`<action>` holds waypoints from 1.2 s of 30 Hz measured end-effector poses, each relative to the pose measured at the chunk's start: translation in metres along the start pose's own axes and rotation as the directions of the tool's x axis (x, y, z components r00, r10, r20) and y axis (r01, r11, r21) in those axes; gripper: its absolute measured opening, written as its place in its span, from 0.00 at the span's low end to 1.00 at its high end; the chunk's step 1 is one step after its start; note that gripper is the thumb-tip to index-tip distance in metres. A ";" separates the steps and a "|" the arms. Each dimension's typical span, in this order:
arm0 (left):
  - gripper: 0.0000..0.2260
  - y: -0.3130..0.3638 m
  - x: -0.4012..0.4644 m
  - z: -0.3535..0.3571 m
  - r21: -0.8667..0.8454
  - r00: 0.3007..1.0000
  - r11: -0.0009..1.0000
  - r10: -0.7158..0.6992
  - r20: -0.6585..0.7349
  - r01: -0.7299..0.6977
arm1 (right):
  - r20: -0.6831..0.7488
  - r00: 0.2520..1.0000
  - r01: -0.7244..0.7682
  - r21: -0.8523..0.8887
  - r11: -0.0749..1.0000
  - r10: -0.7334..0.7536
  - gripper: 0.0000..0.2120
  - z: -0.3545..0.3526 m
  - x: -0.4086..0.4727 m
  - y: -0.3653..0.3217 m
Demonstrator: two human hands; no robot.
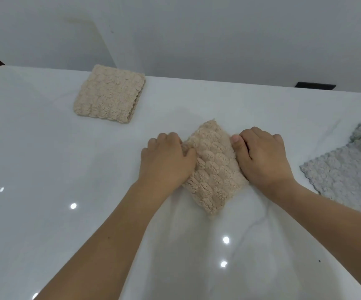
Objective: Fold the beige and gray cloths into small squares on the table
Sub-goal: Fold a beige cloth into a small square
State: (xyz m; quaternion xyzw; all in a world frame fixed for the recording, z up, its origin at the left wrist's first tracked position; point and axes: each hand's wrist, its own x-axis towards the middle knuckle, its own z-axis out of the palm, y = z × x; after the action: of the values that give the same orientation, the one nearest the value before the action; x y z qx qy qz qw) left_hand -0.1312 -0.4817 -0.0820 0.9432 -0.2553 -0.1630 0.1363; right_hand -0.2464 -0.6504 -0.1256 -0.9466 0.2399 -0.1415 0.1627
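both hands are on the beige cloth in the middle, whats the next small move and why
Probably press it flat, then let go and slide it aside. The beige cloth between the left hand and right hand already looks like a small, puffy square, like the folded beige square at the far left. The gray cloth on the right still lies unfolded.

Both bare forearms enter from the lower edge and converge toward centre frame. Left hand [166, 161]: palm down, knuckles raised, fingers curled, thumb angled inward, gripping the left side of the folded beige cloth [213, 167]. Right hand [264, 158]: palm down, fingers curled, thumb extended forward along the cloth's right side, gripping it. Wrists roughly level, hands apart
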 end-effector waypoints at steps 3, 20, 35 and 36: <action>0.10 0.005 -0.002 0.002 -0.031 0.997 0.997 0.074 0.029 -0.073 | 0.005 1.000 0.009 0.015 1.000 -0.010 0.22 -0.001 0.001 0.001; 0.09 0.079 -0.034 -0.053 -0.782 0.996 0.618 0.020 -0.089 -0.083 | 0.588 0.806 -0.578 0.806 0.126 -0.065 0.26 -0.069 0.020 0.004; 0.12 0.228 0.019 0.049 -0.891 0.941 0.370 -0.300 0.155 0.264 | 0.502 0.828 -0.549 0.634 0.545 0.250 0.14 -0.146 0.088 0.158; 0.14 0.233 0.015 0.059 -0.865 0.945 0.398 -0.244 0.220 0.304 | 0.497 0.823 -0.546 0.560 0.623 0.274 0.16 -0.142 0.087 0.169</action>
State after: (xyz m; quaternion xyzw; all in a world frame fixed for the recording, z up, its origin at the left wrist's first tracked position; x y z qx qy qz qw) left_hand -0.2430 -0.6944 -0.0604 0.7541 0.0227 -0.3194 0.5735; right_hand -0.2907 -0.8688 -0.0436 -0.7454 0.3495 0.0005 0.5676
